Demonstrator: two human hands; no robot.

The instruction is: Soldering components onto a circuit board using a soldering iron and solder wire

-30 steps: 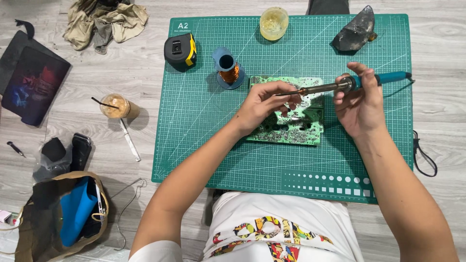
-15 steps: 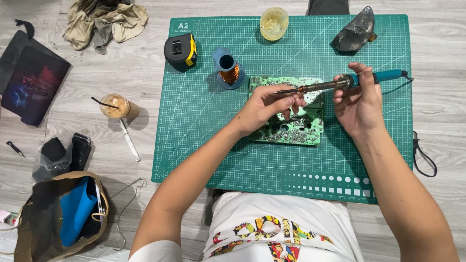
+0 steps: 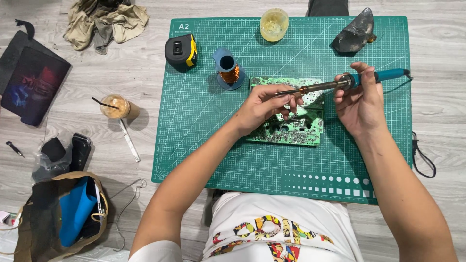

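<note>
Two things take up our hands: a soldering iron [image 3: 340, 83] and the green circuit board [image 3: 296, 127] under it. We hold the iron in our right hand [image 3: 360, 103], fingers closed round the teal handle where it meets the metal shaft. Its long axis runs nearly level across the picture, left to right, and the tip points left, toward our left hand [image 3: 264, 107]. That hand rests on the upper part of the board with fingers curled; the tip ends right at those fingertips, and whether they pinch solder wire or a part we cannot tell. The board lies flat near the middle of the green cutting mat [image 3: 204, 145]. We judge the step to be soldering a joint near the board's upper edge; the next move calls for a steady, small lowering of the tip onto one spot, clear of our fingers. Beyond the board stand a spool of copper wire [image 3: 228, 70] and a tape measure [image 3: 180, 51].
</note>
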